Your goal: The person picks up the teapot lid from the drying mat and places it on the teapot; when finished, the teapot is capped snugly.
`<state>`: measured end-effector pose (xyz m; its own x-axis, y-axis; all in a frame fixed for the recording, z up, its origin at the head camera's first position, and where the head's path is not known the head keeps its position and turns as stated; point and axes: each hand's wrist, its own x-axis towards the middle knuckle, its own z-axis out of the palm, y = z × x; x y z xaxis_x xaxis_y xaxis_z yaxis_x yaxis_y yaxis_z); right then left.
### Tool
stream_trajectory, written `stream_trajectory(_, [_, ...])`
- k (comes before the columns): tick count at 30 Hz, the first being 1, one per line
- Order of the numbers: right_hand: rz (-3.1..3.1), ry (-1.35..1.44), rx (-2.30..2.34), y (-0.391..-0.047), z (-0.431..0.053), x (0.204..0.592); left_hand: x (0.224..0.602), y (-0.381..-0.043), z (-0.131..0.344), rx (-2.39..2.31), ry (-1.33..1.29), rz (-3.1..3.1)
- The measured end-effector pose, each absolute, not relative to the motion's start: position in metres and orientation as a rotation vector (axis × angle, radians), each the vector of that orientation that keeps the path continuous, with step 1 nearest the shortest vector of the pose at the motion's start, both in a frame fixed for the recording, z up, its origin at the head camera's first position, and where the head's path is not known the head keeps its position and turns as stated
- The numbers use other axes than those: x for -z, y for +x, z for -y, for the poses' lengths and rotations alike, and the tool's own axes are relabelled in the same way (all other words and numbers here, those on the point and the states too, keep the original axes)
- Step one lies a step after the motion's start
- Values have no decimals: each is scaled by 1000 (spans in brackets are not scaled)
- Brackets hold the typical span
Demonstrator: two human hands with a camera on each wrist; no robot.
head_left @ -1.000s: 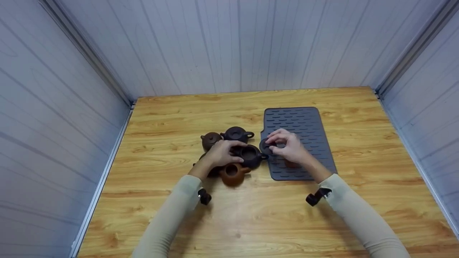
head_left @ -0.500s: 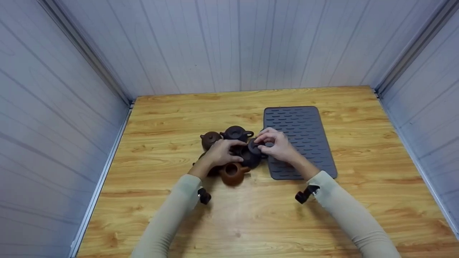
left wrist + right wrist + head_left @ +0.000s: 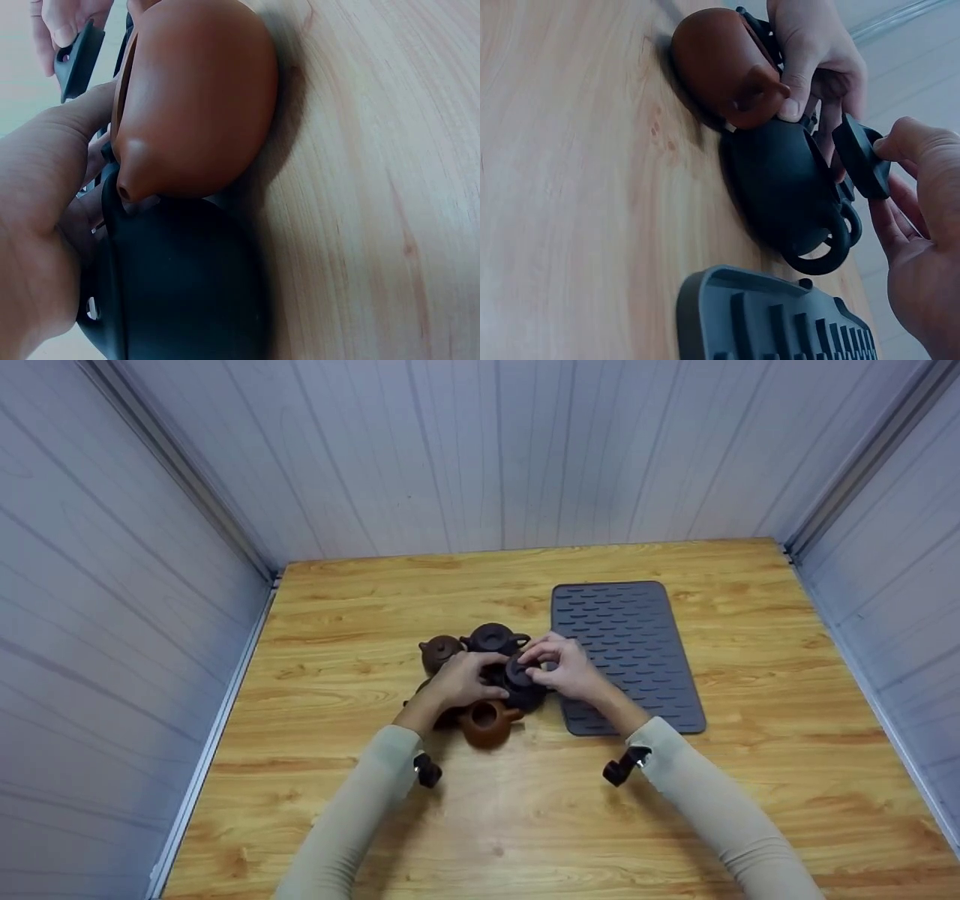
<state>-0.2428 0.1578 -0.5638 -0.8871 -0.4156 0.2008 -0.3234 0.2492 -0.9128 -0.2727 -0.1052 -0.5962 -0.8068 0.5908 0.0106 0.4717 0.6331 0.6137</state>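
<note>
My left hand (image 3: pixel 463 681) holds a dark teapot (image 3: pixel 776 184) steady, its thumb on the near side of the body by the rim and the fingers reaching round the far side. With thumb and fingertips, my right hand (image 3: pixel 568 669) pinches a dark round lid (image 3: pixel 859 156) by its knob. The lid hangs close over that teapot's opening, standing slightly apart from the rim in the right wrist view. Right beside the left hand sits an orange-brown teapot (image 3: pixel 202 97) without a lid. Another dark teapot (image 3: pixel 180 285) lies below the left wrist, largely covered in the head view.
Behind the hands stand a brown lidded teapot (image 3: pixel 441 652) and a dark lidded teapot (image 3: pixel 492 638), packed closely with the others. A grey ridged mat (image 3: pixel 626 652) lies to the right on the wooden table (image 3: pixel 495 825). Panel walls enclose the back and sides.
My right hand has carried the lid leftward from above the mat to over the dark teapot's opening. The left hand has stayed in place on the teapot.
</note>
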Motion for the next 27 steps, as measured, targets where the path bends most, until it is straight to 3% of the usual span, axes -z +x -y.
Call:
stream_trajectory(19, [-2407,-724,1704,-238,-150,579,614,-280,112,-912,857,-2675])
stream_trajectory(27, [-2431,-713,1687,-238,-151,583,588,-265,108,-888,877,-2693])
